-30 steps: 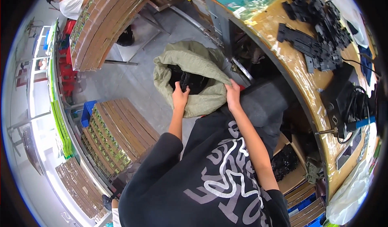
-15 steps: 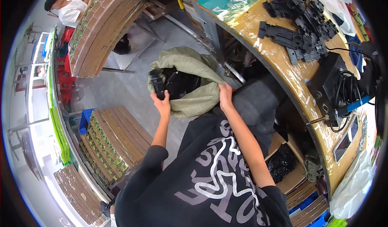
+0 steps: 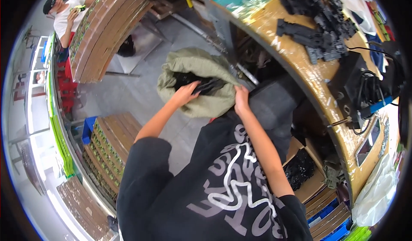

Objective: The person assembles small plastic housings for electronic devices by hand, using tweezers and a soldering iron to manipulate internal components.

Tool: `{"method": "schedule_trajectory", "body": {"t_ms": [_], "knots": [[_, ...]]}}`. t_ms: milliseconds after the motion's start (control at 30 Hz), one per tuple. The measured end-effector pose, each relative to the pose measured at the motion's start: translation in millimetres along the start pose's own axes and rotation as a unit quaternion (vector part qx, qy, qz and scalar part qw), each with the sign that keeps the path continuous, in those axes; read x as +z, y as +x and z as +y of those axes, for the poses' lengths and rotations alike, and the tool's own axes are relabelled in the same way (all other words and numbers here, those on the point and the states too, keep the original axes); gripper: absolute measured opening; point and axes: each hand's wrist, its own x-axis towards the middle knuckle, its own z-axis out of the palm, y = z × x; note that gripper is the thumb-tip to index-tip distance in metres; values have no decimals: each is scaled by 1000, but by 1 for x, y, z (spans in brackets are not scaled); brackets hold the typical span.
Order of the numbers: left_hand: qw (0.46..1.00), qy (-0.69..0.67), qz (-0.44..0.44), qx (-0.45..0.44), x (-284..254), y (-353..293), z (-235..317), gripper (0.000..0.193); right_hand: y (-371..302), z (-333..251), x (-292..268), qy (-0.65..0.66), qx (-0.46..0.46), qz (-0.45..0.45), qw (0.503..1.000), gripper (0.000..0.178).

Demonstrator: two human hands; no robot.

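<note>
An olive-green woven sack (image 3: 216, 106) stands on the floor in front of me with its mouth spread. Inside it lie black plastic parts (image 3: 182, 79), their lower portions hidden by the cloth. My left hand (image 3: 186, 94) reaches over the near rim, its fingers closed on a dark, long black plastic part (image 3: 209, 85) within the mouth. The part's far end blends into the dark contents. At the sack's right side, my right hand (image 3: 241, 98) pinches the rim and holds it outward.
A curved workbench (image 3: 300, 69) on the right bears a heap of black plastic parts (image 3: 322, 31) and a black device with cables (image 3: 356, 91). Stacked brown trays (image 3: 113, 144) stand at the left. Behind another tray stack (image 3: 101, 37) is a co-worker (image 3: 68, 18). An open carton (image 3: 311, 187) sits under the bench.
My left hand has moved right, from the sack's left rim into its mouth, with a black part. The right hand keeps its hold. The co-worker has turned and raised a hand.
</note>
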Motion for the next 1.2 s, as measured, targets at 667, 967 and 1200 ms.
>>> {"method": "schedule_trajectory", "body": {"t_ms": [667,967,1200], "knots": [[997,-46,56,16,31,19,-54,46,35,-8,-10,212,105,81,968,23],[787,-240,509,-251,-19,6,-31,34,31,-9,-4,147,67,83,983,22],[532,-535,645,-119,-103,35,73,41,16,-5,0,43,56,35,997,27]]}}
